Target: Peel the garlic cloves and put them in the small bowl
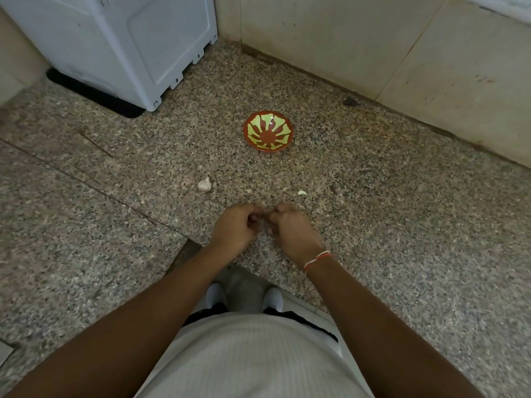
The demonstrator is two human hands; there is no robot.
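A small red bowl (268, 131) with a yellow-green pattern stands on the speckled granite counter (388, 211); nothing shows inside it. A garlic bulb piece (204, 184) lies to the bowl's front left. A single pale clove or peel scrap (302, 193) lies to the front right. My left hand (234, 226) and my right hand (290, 228) meet fingertip to fingertip just in front of these, fingers curled, pinching something small between them that the fingers mostly hide.
A white appliance (129, 44) on a black mat stands at the back left. A tiled wall (373, 47) runs along the back and right. The counter's front edge is near my body, with the floor and my shoes below.
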